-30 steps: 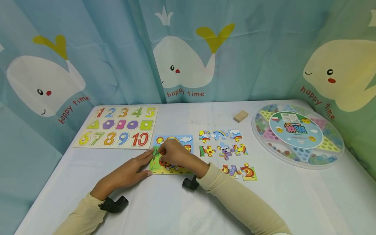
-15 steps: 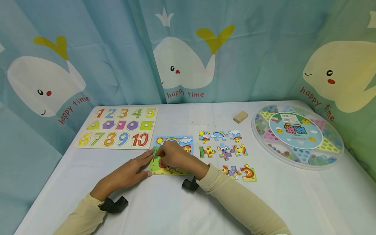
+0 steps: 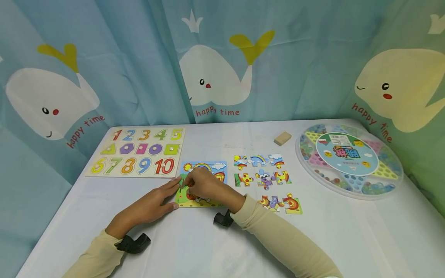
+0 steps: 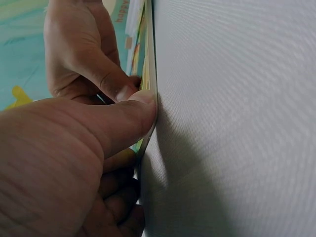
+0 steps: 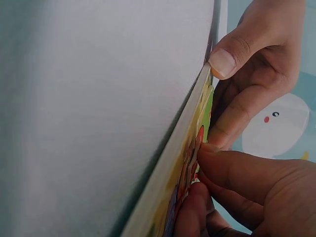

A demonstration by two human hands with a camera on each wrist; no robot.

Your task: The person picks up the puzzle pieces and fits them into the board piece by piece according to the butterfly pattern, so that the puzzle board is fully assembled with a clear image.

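A jigsaw puzzle board (image 3: 218, 166) with a cartoon picture lies on the white table. My left hand (image 3: 153, 204) rests against its left side, fingers extended along the edge. In the left wrist view, the left thumb (image 4: 140, 106) presses at the board's corner. Over the board's left part, my right hand (image 3: 205, 183) pinches a green jigsaw piece (image 3: 184, 180). That piece (image 5: 208, 108) stands slightly raised from the board's edge in the right wrist view, beside the right thumb tip (image 5: 210, 154). The right hand hides much of the board's middle.
Several loose jigsaw pieces (image 3: 265, 178) lie in rows to the board's right. A number and shape board (image 3: 139, 150) lies at the back left. A wooden block (image 3: 282, 138) sits behind the pieces, and a round marble game box (image 3: 347, 158) stands at the right. A whale-print curtain (image 3: 149, 58) hangs behind.
The right fingertips have shifted slightly left over the board with the green piece. The left hand has stayed at the board's edge. The head view has moved slightly.
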